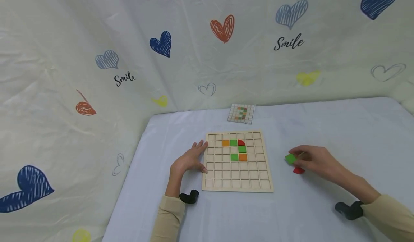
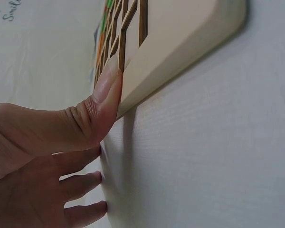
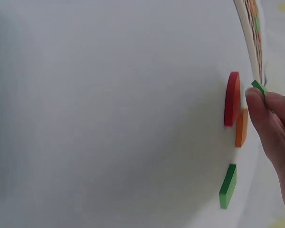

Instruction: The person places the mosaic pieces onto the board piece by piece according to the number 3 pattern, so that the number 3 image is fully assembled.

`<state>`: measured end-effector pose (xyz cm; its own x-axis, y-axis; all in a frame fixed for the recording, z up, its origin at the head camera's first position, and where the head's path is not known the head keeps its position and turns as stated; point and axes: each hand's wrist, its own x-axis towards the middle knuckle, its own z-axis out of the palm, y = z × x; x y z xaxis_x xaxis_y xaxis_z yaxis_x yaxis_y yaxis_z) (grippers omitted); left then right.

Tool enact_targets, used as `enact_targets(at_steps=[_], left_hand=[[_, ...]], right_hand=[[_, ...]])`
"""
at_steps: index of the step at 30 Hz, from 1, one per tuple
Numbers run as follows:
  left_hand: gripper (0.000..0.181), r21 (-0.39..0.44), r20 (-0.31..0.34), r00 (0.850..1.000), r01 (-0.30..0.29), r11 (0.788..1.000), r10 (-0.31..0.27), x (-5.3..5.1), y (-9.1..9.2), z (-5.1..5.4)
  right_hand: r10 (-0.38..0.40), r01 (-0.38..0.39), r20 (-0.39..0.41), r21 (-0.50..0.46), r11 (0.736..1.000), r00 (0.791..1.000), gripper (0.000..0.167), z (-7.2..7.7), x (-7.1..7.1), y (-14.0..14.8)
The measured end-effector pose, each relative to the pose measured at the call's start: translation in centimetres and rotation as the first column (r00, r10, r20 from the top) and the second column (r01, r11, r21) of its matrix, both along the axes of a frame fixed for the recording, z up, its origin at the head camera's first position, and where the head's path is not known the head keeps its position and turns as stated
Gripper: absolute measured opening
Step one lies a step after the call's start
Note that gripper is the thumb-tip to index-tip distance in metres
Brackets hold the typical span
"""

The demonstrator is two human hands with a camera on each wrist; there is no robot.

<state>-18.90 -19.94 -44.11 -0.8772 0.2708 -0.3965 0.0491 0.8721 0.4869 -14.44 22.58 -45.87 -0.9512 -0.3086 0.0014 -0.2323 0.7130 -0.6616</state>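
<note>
Between thumb and fingers my right hand (image 1: 315,160) pinches a green square tile (image 1: 290,159), held off the table in the right wrist view. Below it a red rounded tile (image 1: 299,170) lies on the cloth. The right wrist view also shows an orange tile (image 3: 242,128) and another green tile (image 3: 228,186) on the table. A wooden grid board (image 1: 220,181) bears several orange and green squares and one red rounded tile (image 1: 241,142) in its upper middle cells. My left hand (image 1: 190,159) touches the board's left edge, fingers spread and thumb tip against the rim.
Behind the board lies a small printed card (image 1: 233,117) with a coloured grid pattern. A white cloth (image 1: 239,215) covers the table. A curtain (image 1: 187,65) with hearts and "Smile" lettering hangs at the back and left. Each wrist wears a black device.
</note>
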Motion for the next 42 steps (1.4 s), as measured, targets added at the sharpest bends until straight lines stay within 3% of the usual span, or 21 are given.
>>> enact_targets(at_steps=[12,22,36,42], left_hand=[[0.110,0.006,-0.007,1.000,0.003,1.000,-0.003,-0.1,-0.1,-0.2],[0.110,0.009,-0.008,1.000,0.001,1.000,-0.001,-0.1,-0.2,-0.2],[0.110,0.011,-0.002,1.000,-0.011,1.000,0.011,0.0,0.1,0.0],[0.111,0.014,-0.003,1.000,-0.003,1.000,0.003,0.0,0.0,0.0]], right_hand=[[0.005,-0.004,0.023,-0.046,0.999,1.000,0.029,0.6,-0.6,-3.1],[0.073,-0.073,0.002,-0.049,0.996,0.997,0.028,1.0,-1.4,-5.7],[0.155,-0.156,-0.025,-0.024,0.988,0.988,0.027,0.3,-2.1,-8.9],[0.180,-0.178,0.014,-0.064,0.982,0.984,0.027,0.2,-2.2,-10.1]])
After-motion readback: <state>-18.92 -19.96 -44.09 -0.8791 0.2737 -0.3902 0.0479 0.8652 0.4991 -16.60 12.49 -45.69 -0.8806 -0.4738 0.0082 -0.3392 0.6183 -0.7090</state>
